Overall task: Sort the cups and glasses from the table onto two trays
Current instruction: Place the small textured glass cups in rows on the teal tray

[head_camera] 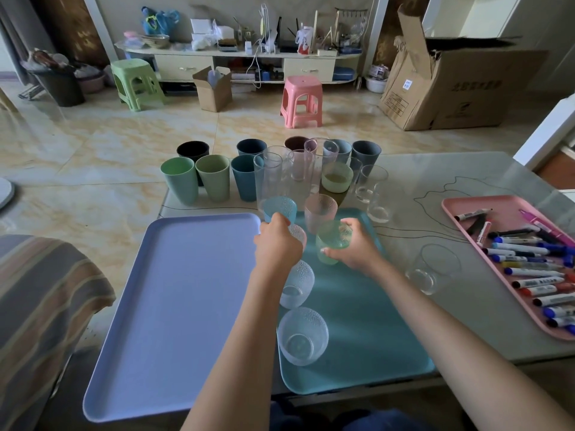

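From the head camera, your left hand curls its grip round a small dimpled clear-pink glass at the far left edge of the teal tray, while your right hand grips a green textured glass from its right side, over the far end of the same tray. A blue textured glass stands just beyond your left hand and a pink textured glass just beyond the green one, both at the tray's far edge. Two clear dimpled glasses stand on the teal tray nearer to you, one partly hidden behind your left forearm. The lavender tray lies to the left, edge to edge with the teal one and overhanging the desk.

At the far side of the desk, a row of opaque plastic cups in green, blue and dark shades stands beside a cluster of tall clear glasses. A low clear tumbler sits on the desk to the right of the teal tray, well apart from your right hand. A pink tray of markers lies at the desk's right edge.
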Tool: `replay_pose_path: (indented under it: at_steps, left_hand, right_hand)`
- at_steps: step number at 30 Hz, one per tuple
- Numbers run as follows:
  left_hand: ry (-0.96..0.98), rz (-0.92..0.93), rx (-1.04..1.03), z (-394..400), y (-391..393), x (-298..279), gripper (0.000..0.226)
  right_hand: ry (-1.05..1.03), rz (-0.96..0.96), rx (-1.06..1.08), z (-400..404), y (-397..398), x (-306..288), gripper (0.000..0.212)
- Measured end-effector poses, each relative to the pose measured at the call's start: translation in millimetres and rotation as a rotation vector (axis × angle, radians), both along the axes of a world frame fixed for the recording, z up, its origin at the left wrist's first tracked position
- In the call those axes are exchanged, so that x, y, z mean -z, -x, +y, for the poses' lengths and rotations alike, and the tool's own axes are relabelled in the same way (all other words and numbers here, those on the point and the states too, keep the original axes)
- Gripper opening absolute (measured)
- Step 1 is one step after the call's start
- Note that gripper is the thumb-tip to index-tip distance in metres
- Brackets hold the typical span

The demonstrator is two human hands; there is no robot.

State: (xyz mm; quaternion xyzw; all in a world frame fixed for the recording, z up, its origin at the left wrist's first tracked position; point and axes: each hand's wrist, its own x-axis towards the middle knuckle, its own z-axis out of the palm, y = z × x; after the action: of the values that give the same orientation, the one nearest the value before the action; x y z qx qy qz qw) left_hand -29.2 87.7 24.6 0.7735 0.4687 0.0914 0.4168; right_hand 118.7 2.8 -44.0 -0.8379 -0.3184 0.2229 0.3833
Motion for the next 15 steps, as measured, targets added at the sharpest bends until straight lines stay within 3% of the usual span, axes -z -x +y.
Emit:
replay_pose_path:
  at_steps: [6, 15]
  left_hand:
    - [-0.044, 0.047, 0.024, 4.6, -0.4, 8.0, 0.046]
    - [-0.073, 0.076, 0.047, 8.8, -1.9, 16.4, 0.048]
  right_hand:
    - [0.024, -0.019, -0.02, 6.2, 4.4, 1.3, 0.076]
    - [0.059, -0.027, -0.088, 8.6, 3.6, -0.6, 0.095]
